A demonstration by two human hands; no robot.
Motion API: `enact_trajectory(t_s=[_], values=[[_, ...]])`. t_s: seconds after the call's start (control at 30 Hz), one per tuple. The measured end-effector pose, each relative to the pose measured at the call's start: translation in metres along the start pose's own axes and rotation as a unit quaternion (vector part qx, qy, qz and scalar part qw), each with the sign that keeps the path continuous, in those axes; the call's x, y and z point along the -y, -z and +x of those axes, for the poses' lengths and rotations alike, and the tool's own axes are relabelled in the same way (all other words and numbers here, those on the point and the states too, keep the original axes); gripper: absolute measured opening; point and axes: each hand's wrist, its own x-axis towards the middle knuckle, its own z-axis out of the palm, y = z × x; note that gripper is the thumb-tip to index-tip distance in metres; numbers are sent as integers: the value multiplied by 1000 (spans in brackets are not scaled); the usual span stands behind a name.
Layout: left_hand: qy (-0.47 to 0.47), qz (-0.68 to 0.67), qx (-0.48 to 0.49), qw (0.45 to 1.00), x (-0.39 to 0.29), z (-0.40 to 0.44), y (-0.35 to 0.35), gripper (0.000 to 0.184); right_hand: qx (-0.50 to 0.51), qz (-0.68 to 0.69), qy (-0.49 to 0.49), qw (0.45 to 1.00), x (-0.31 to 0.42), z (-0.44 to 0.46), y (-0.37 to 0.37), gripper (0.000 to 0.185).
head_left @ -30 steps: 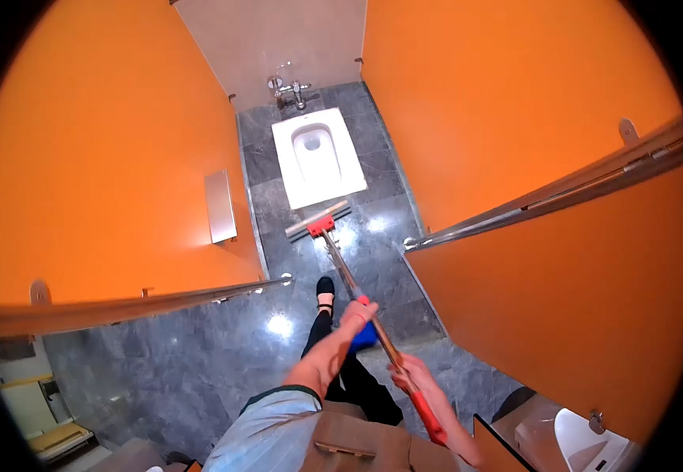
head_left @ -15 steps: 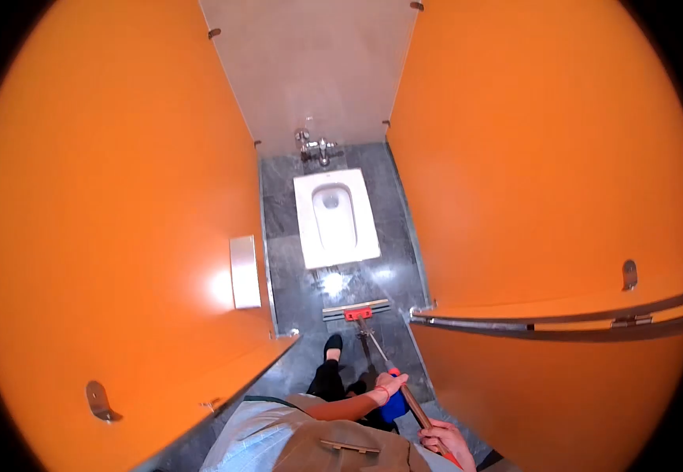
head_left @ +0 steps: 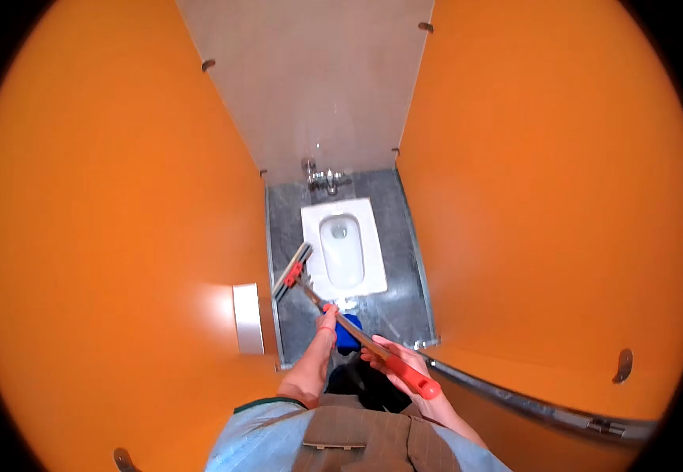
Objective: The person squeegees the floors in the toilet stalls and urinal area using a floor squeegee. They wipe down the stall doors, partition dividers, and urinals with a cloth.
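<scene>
A long-handled floor squeegee with a red head clamp slants across the stall, its blade beside the left edge of the white squat toilet. My left hand is closed around the lower part of its pole. Farther up, my right hand grips the pole near the red handle end. A blue thing, perhaps a cloth, shows just below my left hand; I cannot tell whether that hand holds it too.
Orange partitions stand on both sides. A metal flush valve sits behind the toilet at the back wall. On the left partition is a silver box. The door edge lies to my right. Grey tiles cover the floor.
I have moved forward into the stall. The squeegee head has swung from the floor in front of the toilet to its left side, and its blade has turned diagonal. Both hands keep their hold.
</scene>
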Motion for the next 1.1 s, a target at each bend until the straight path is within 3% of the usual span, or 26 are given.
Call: enact_trajectory(t_s=[0.07,0.13,0.17,0.2,0.23,0.27,0.37,0.43,0.47,0.57,0.63,0.7,0.9,0.93,0.97,1.0,1.1], values=[[69,-5,-28,997,-46,-18,4,61,17,-28,12,999,25,15,-14,39],[58,-47,-3,997,-43,15,5,66,75,-166,53,982,52,16,-28,38],[55,-66,6,996,-48,16,3,66,74,-170,51,981,64,23,-33,38],[70,-88,-14,994,-62,2,2,40,115,-390,225,885,76,32,-41,41],[78,-91,-18,993,-71,-11,2,40,150,-574,377,711,87,37,-49,44],[93,-116,-20,989,-81,-21,1,38,170,-572,312,739,103,32,-66,42],[95,-153,6,984,-70,26,-7,36,205,-590,282,729,125,54,-76,30],[100,-269,57,956,-68,55,-16,41,195,-582,279,738,144,69,-91,19],[73,-250,3,965,-78,56,-21,36,213,-591,264,732,157,79,-95,18],[51,-158,-4,986,-105,74,-34,36,230,-606,269,713,197,101,-120,12],[91,-276,94,952,-77,154,-58,59,237,-601,270,714,222,123,-124,15],[114,-329,75,935,-98,155,-65,67,242,-597,258,720,244,142,-143,15],[109,-329,11,938,-176,164,-72,64,290,-608,246,696,288,204,-169,11],[83,-254,-63,962,-201,151,-69,56,288,-599,257,702,290,217,-169,12],[84,-256,-69,960,-228,127,-66,56,287,-589,269,706,292,231,-167,12],[81,-225,-57,969,-258,108,-67,52,321,-530,226,752,290,251,-157,13],[89,-187,-62,976,-299,95,-85,44,326,-503,169,782,319,281,-153,11]])
